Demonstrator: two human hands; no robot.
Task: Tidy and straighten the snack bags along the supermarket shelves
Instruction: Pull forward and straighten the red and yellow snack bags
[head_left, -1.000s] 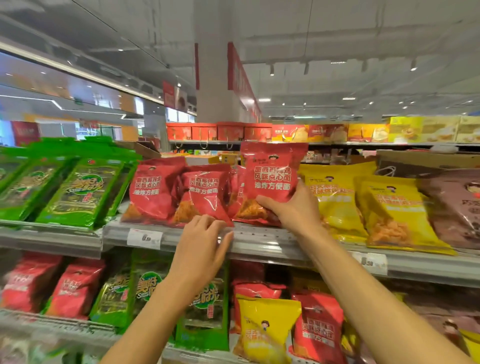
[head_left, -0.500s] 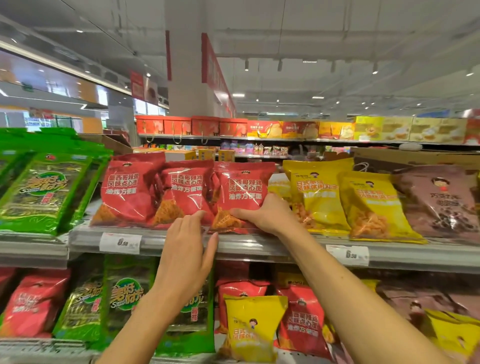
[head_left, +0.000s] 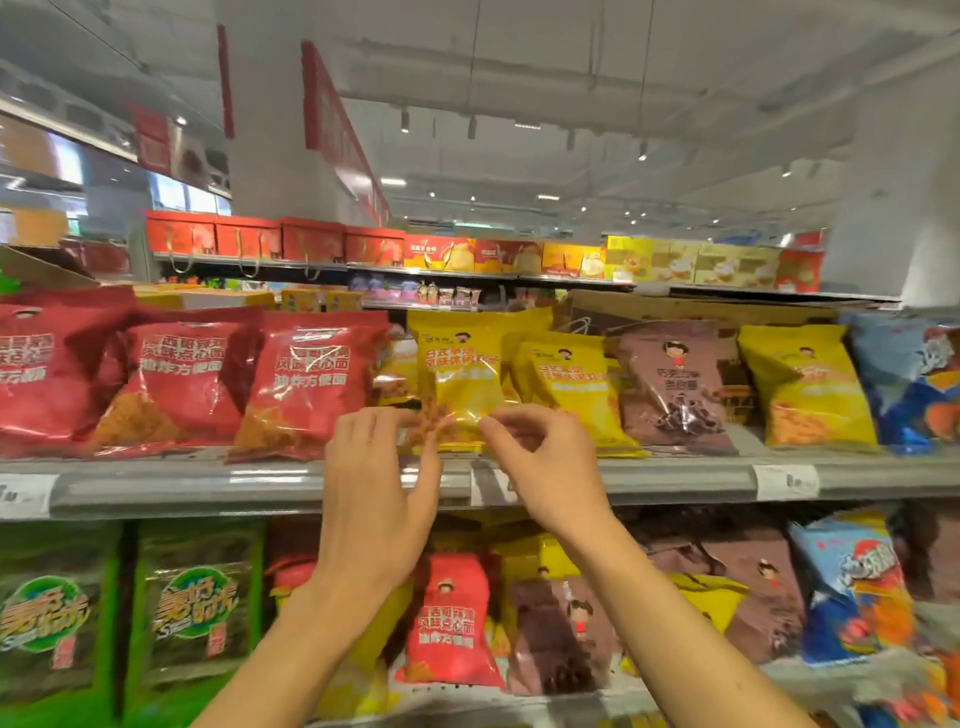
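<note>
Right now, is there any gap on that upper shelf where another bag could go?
Hardly. The red bags and yellow bags overlap. The only bare patch lies on the shelf, between the brown bag and the far yellow bag. Both hands crowd the middle.

Left hand (head_left: 376, 483) and right hand (head_left: 545, 467) touch yellow snack bag (head_left: 460, 374) on shelf (head_left: 208, 486)

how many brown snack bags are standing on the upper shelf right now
1. The brown bag stands right of centre, between two yellow bags. Others may hide behind it.
</note>
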